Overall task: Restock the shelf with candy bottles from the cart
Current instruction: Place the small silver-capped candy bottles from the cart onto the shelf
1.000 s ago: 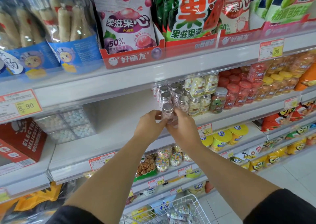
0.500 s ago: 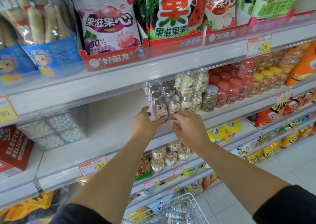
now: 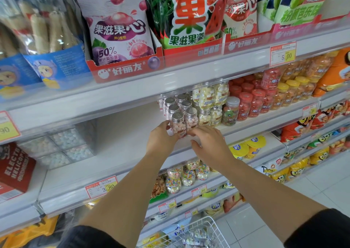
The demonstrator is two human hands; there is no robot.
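1. The front candy bottle (image 3: 178, 125), silver-capped and filled with pink and white sweets, stood upright near the front edge of the middle shelf (image 3: 123, 140), at the head of its row.
2. Your left hand (image 3: 161, 140) was pressed to the bottle's left side, its fingers (image 3: 167, 125) curled round the bottle.
3. Your right hand (image 3: 210, 145) lay low by the shelf's front edge, its fingers (image 3: 195, 133) nearly straight and holding nothing; the tips touched the foot of the neighbouring bottle (image 3: 191, 119), which stood against the first one's right side.
4. More silver-capped bottles (image 3: 174, 105) stood in rows behind those two, running toward the back of the shelf.
5. To the right along the same shelf came yellow-and-white candy jars (image 3: 208, 96), stacked two high, and then red-lidded jars (image 3: 253, 104).
6. To the left of the bottles the shelf was bare white board.
7. A price tag (image 3: 101, 188) was fixed to the shelf's front edge, below your left forearm.
8. The wire cart (image 3: 208, 227) showed at the bottom, between your arms, with wrapped goods in it.
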